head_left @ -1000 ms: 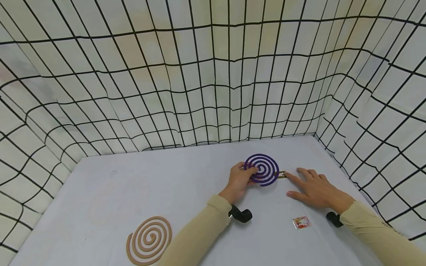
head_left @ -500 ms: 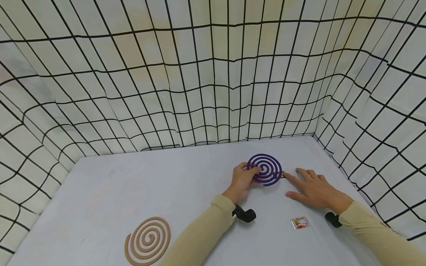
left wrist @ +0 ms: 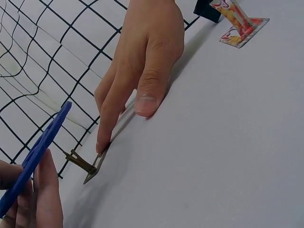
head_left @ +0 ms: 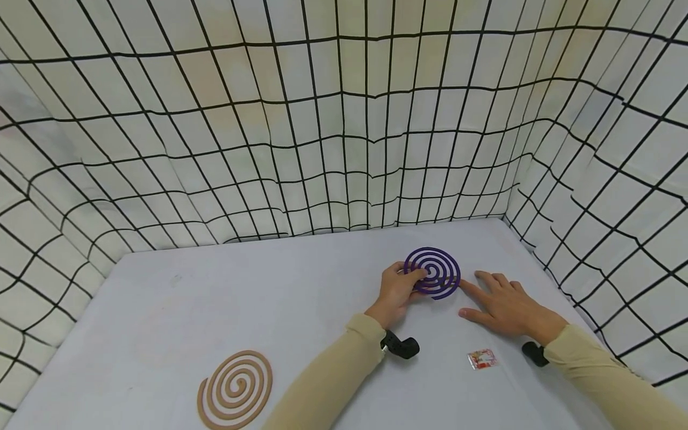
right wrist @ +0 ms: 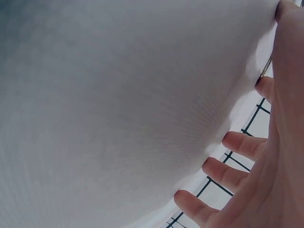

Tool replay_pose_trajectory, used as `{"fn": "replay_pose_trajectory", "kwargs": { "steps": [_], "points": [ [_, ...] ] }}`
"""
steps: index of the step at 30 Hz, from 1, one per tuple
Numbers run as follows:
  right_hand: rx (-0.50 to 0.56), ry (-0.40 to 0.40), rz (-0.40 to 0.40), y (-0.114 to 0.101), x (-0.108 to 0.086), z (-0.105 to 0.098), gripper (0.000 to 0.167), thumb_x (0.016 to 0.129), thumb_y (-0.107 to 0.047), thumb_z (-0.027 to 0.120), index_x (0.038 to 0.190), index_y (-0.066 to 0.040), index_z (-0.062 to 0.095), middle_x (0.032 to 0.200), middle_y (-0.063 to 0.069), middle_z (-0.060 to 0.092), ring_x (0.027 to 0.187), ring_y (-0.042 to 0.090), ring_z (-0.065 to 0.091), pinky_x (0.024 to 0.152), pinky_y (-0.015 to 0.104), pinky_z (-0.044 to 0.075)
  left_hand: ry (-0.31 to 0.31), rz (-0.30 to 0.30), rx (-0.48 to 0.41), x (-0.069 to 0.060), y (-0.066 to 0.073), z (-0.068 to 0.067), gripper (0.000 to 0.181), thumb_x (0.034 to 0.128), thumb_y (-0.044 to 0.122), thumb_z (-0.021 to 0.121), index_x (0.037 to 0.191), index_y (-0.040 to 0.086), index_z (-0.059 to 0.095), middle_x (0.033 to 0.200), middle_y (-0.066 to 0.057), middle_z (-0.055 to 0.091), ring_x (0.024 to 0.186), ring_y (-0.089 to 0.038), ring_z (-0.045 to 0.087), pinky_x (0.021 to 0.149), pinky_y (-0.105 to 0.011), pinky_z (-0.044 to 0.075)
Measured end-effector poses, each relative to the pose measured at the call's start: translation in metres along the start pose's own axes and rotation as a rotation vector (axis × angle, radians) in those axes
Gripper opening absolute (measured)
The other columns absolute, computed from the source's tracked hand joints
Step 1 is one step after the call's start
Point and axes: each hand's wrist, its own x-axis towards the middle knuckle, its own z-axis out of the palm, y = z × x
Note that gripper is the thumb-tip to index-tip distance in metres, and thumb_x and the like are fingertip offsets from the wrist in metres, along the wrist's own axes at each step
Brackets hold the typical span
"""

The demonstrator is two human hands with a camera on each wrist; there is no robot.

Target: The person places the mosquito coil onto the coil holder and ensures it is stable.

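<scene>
Pinched between the thumb and fingers of my left hand (head_left: 396,294) is a purple spiral coil (head_left: 446,263), tilted upright above the table. In the left wrist view the coil (left wrist: 35,159) looks blue and edge-on, close beside a small brass-coloured metal stand (left wrist: 85,165) with a flat base and a raised prong. My right hand (head_left: 507,307) lies spread on the table, its index fingertip touching the stand's base. In the right wrist view the fingers of the right hand (right wrist: 256,164) rest on the white surface. From the head view the coil mostly covers the stand.
A tan spiral coil (head_left: 235,391) lies at the front left of the white table (head_left: 177,322). A small red and white packet (head_left: 482,359) lies below my right hand. Black netting (head_left: 355,137) over white cloth surrounds the back and sides.
My left hand has moved the purple coil slightly right, over the metal stand, which was visible beside it before. My right hand has stayed nearly still.
</scene>
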Motion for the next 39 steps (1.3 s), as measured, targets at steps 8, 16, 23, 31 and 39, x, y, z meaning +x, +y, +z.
{"fn": "replay_pose_trajectory", "kwargs": {
  "steps": [8, 16, 23, 31, 39],
  "points": [
    [-0.001, -0.007, 0.008, 0.002, 0.002, 0.002, 0.078, 0.097, -0.075, 0.046, 0.155, -0.023, 0.048, 0.158, 0.023, 0.042, 0.141, 0.051, 0.042, 0.105, 0.07, 0.04, 0.001, -0.008, -0.007, 0.001, -0.004, 0.009, 0.022, 0.0917, 0.006, 0.074, 0.11, 0.003, 0.062, 0.119, -0.017, 0.074, 0.094, -0.02, 0.074, 0.077, -0.036, 0.064],
    [0.007, -0.011, 0.006, 0.003, 0.002, 0.004, 0.08, 0.097, -0.075, 0.046, 0.157, -0.022, 0.044, 0.159, 0.024, 0.041, 0.142, 0.052, 0.041, 0.106, 0.072, 0.039, 0.006, -0.012, 0.002, 0.003, -0.007, 0.015, 0.022, 0.092, 0.006, 0.074, 0.111, 0.003, 0.063, 0.117, -0.016, 0.074, 0.091, -0.019, 0.074, 0.075, -0.034, 0.064],
    [0.008, -0.015, 0.006, 0.003, 0.002, 0.003, 0.08, 0.097, -0.075, 0.046, 0.156, -0.021, 0.044, 0.158, 0.024, 0.041, 0.141, 0.052, 0.041, 0.106, 0.072, 0.039, 0.01, -0.015, 0.01, 0.003, -0.009, 0.02, 0.021, 0.0918, 0.006, 0.074, 0.11, 0.003, 0.063, 0.115, -0.015, 0.075, 0.091, -0.018, 0.074, 0.078, -0.035, 0.064],
    [0.018, -0.007, -0.001, 0.004, 0.002, 0.002, 0.079, 0.097, -0.074, 0.047, 0.157, -0.023, 0.044, 0.156, 0.022, 0.042, 0.14, 0.051, 0.042, 0.106, 0.072, 0.039, -0.005, -0.02, 0.011, 0.004, -0.01, 0.026, 0.023, 0.0919, 0.005, 0.074, 0.113, 0.003, 0.063, 0.116, -0.017, 0.074, 0.094, -0.021, 0.075, 0.081, -0.038, 0.064],
    [0.021, -0.005, 0.003, 0.003, 0.003, 0.001, 0.079, 0.097, -0.074, 0.048, 0.155, -0.02, 0.048, 0.156, 0.023, 0.043, 0.14, 0.051, 0.043, 0.105, 0.071, 0.04, 0.001, -0.029, 0.007, 0.008, -0.012, 0.031, 0.023, 0.0912, 0.003, 0.074, 0.112, 0.002, 0.063, 0.115, -0.017, 0.074, 0.096, -0.023, 0.076, 0.081, -0.039, 0.064]
  ]
}}
